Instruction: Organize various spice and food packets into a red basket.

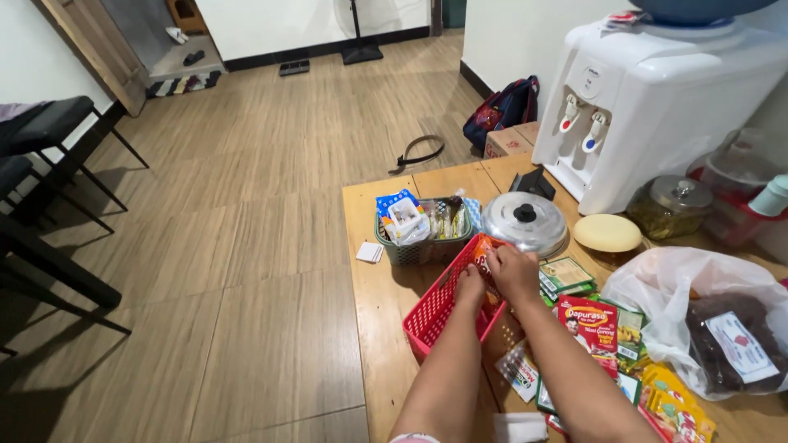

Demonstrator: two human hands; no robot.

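- Head view, looking down at a low wooden surface [373, 287] that's pretty cluttered with snack stuff.
- Left hand [470, 287] is down inside the red basket [435, 308], fingers tucked out of sight, so can't tell if it's holding anything or how wide it is.
- Right hand [515, 271] sits at the basket's far rim, fingers pinched on an orange packet [483, 248] that sticks up just over the edge.
- The red basket is tilted, near corner hanging close to the surface's left edge.
- Just behind it there's a green basket [420, 246] stuffed with sachets, upright ones, blue and white mostly.
- A steel lid [525, 220] with a black knob sits right of the green basket, touching or nearly so.
- Right of the hands: loose packets [593, 324] spread flat, red, green and yellow, some overlapping.
- A white plastic bag [681, 287] lies past those with something dark inside it.
- Yellow round lid [607, 232] and a glass jar [669, 207] sit near the back, by the white water dispenser [657, 98].
- A small white card [370, 252] lies alone left of the green basket.
- Off the surface, wood floor [246, 246], a black strap [420, 152] lying on it, and black chairs [41, 205] on the far left.
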